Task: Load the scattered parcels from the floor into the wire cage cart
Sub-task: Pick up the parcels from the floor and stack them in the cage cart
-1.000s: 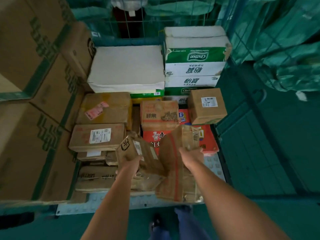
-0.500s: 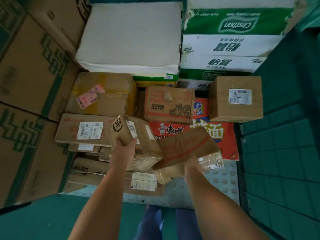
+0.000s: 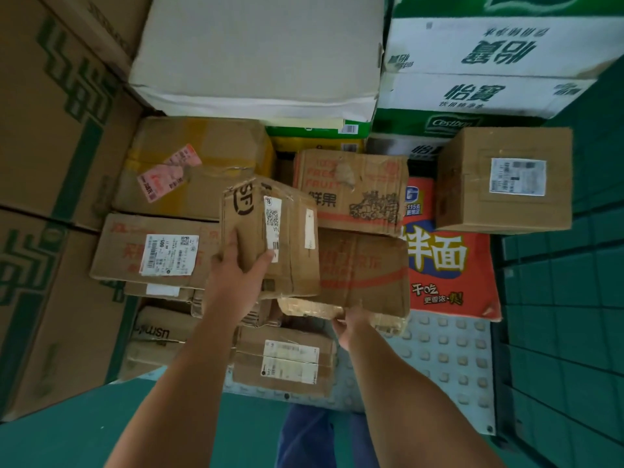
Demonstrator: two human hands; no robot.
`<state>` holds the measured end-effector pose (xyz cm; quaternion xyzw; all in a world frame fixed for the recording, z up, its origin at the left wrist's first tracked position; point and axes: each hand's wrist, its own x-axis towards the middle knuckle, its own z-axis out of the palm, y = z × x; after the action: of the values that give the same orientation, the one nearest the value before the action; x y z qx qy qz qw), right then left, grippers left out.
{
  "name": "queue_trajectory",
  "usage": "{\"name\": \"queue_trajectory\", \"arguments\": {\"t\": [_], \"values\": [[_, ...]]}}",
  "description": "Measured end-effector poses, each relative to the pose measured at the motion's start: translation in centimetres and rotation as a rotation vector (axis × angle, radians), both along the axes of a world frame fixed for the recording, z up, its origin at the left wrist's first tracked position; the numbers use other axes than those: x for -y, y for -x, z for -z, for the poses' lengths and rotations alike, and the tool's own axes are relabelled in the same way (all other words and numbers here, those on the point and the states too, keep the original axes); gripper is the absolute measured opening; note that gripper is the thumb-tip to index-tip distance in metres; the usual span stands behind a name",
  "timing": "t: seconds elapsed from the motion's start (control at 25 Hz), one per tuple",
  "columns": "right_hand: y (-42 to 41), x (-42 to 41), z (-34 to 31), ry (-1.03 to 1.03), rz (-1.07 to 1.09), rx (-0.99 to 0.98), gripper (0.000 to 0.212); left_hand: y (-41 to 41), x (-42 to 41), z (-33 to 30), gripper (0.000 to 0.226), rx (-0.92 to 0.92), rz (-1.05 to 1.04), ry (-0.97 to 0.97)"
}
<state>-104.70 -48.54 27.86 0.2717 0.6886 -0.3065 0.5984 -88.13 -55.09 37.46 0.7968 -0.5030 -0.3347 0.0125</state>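
My left hand (image 3: 238,278) grips the near end of a brown parcel marked SF (image 3: 270,238), held tilted above the stacked parcels. My right hand (image 3: 351,327) holds the near edge of a flat brown parcel with a red stripe (image 3: 364,268), which lies over the red noodle carton (image 3: 449,265). The fingers of my right hand are hidden under that parcel. Both parcels are over the cart's grey studded floor (image 3: 439,352). A small labelled parcel (image 3: 287,361) lies on the floor between my forearms.
Big brown cartons with green print (image 3: 57,163) fill the left side. A white box (image 3: 260,52) and white-green water cartons (image 3: 489,65) stand at the back. A brown cube box (image 3: 503,180) sits at the right, next to the green tiled floor (image 3: 567,315).
The camera has come closer and looks down more steeply. The striped parcel went from upright in my right hand to flat on the pile. The SF parcel moved forward over the stack.
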Motion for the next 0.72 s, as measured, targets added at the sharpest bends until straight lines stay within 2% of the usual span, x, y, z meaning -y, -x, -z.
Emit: {"name": "queue_trajectory", "arguments": {"t": [0.12, 0.28, 0.48, 0.56, 0.64, 0.72], "values": [[-0.4, 1.0, 1.5, 0.039, -0.026, 0.064, 0.037, -1.3, 0.0, 0.5, 0.087, 0.000, 0.053, 0.016], [0.3, 1.4, 3.2, -0.180, -0.007, 0.080, 0.015, -1.2, -0.2, 1.7, 0.085, -0.012, 0.079, 0.027], [0.3, 1.9, 3.6, -0.169, 0.151, 0.134, 0.027, -0.9, -1.1, 3.8, 0.093, -0.166, 0.040, 0.071], [0.6, 1.8, 2.4, -0.143, 0.085, 0.173, 0.022, 0.1, -1.8, 3.7, 0.088, -0.180, -0.006, 0.092], [1.4, 1.7, 0.8, -0.089, -0.088, 0.142, 0.023, 1.5, -2.4, 3.0, 0.081, -0.199, -0.051, 0.079], [2.8, 1.9, 0.0, -0.021, -0.240, 0.079, 0.036, 2.8, -2.9, 2.3, 0.078, -0.230, -0.078, 0.007]]}}
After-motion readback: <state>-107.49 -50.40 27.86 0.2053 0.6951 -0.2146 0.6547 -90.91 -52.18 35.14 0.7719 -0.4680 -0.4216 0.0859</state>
